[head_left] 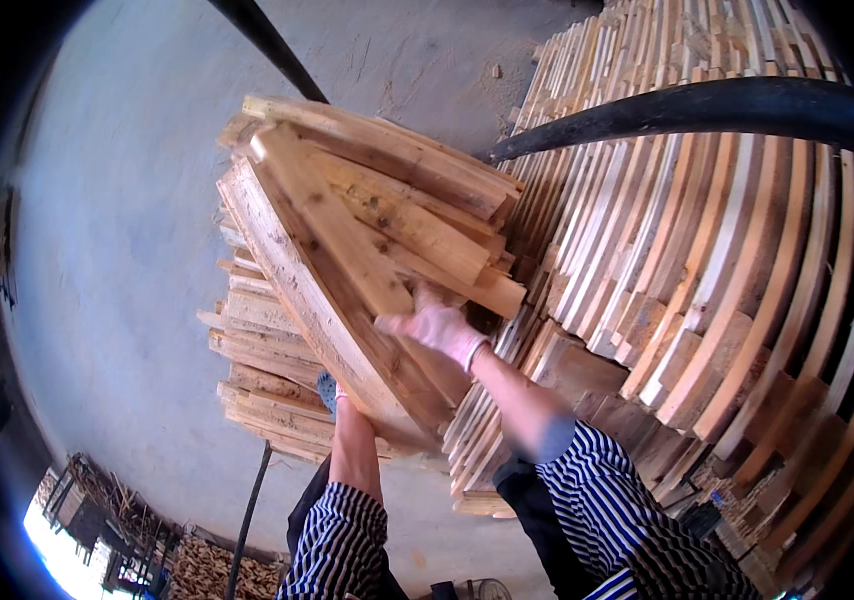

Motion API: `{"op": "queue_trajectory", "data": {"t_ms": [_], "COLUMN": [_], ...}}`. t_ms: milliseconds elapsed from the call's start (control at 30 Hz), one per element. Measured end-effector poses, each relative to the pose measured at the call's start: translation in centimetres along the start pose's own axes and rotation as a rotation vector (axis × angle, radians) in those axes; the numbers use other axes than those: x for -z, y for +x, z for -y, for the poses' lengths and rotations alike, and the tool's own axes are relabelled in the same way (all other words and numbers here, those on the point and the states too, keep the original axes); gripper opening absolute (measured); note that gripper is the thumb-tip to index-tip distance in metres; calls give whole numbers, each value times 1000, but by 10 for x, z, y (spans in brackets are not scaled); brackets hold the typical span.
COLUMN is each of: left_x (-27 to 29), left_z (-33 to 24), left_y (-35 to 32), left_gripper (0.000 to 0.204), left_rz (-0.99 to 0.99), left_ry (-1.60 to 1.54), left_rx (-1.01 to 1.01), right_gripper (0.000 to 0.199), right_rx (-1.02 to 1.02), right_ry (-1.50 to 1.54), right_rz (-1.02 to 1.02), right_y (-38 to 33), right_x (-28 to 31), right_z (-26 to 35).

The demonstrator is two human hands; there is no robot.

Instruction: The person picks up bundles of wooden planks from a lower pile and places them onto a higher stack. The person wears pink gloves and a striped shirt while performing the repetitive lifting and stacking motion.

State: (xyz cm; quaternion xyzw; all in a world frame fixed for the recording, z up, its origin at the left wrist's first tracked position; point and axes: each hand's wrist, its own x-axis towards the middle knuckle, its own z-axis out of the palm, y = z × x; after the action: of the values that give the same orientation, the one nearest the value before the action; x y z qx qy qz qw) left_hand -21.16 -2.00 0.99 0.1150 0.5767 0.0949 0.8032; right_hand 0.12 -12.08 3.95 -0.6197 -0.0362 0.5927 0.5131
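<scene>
A heap of rough wooden boards (402,215) lies before me. My right hand (434,322), in a pale pinkish-white glove, is on a long board (332,225) that slants across the heap. Its thumb points left over the wood and its fingers curl at the right edge, slightly blurred. At the near left edge of the heap, my left hand (330,392) is against a tilted, pale-edged board (297,285). A grey-blue patch of its glove shows there; the board hides most of the fingers, which seem closed on its edge.
Long rows of stacked boards (717,230) fill the right side. Black bars (687,110) cross above them, and another bar (272,45) rises at the top. More boards (267,345) stick out beneath the heap. Grey concrete floor (127,220) spreads to the left; a wood pile (217,570) stands lower left.
</scene>
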Motion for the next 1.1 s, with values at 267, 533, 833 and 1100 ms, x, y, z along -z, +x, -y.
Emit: {"op": "queue_trajectory", "data": {"t_ms": [267,533,833,1100], "left_x": [-11,-111,-88,-87], "left_z": [0,36,8,12], "left_y": [31,99,93,95], "left_gripper": [71,68,74,54], "left_rz": [-27,135,355,221], "left_ry": [5,-112,-77,-134], "left_rx": [107,-78,117,169], "right_gripper": [91,99,85,93], "right_rx": [-29,18,-82,-139], "right_ry": [-834,-1036,-961,-879], "right_rz": [-141,-393,-530,-644], "right_y": [-2,59,47,34], "right_x": [2,89,106,111], "right_z": [60,92,50,33]}}
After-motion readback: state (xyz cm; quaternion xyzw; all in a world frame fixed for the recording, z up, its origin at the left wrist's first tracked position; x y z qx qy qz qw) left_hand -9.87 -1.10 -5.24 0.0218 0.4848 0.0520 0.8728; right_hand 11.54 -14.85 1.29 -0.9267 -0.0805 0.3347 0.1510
